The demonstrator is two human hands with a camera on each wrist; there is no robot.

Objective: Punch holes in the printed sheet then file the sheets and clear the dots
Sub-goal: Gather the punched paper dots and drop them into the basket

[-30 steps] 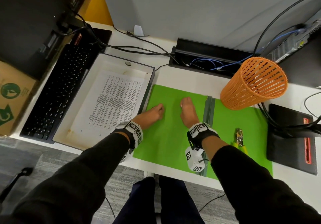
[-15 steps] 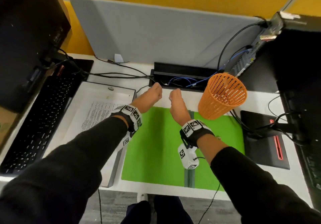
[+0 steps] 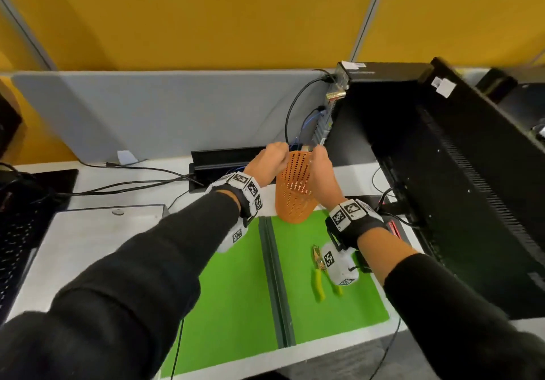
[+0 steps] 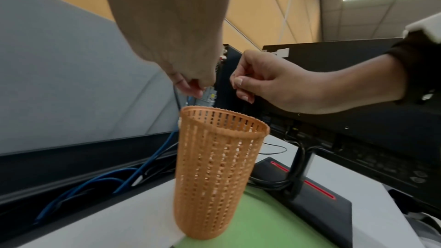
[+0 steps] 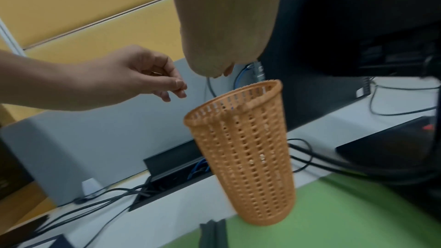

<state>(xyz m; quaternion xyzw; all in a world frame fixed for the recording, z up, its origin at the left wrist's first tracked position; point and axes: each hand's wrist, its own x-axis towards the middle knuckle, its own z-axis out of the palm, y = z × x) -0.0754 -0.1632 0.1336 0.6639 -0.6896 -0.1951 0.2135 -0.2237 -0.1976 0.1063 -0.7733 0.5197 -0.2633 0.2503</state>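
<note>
An orange perforated basket (image 3: 295, 191) stands upright at the far edge of the open green folder (image 3: 236, 306). Both hands hover just above its rim. My left hand (image 3: 283, 155) is over the rim's left side, thumb pressed to curled fingertips (image 5: 177, 84). Over the right side my right hand (image 3: 315, 155) has its fingers curled in the same pinch (image 4: 238, 82). Nothing shows between the fingertips of either hand. A hole punch with yellow handles (image 3: 320, 273) lies on the folder's right half, below my right wrist. No printed sheet is visible.
A dark spine strip (image 3: 275, 276) runs down the folder's middle. A black monitor (image 3: 457, 188) on its stand crowds the right side. A cable trough (image 3: 224, 158) with blue and black leads lies behind the basket. A white tray (image 3: 88, 232) and a keyboard (image 3: 11, 247) sit left.
Both hands lifted off the green folder and moved forward and right to just above the basket rim, fingers drawn into pinches. The head view swung up and to the right.
</note>
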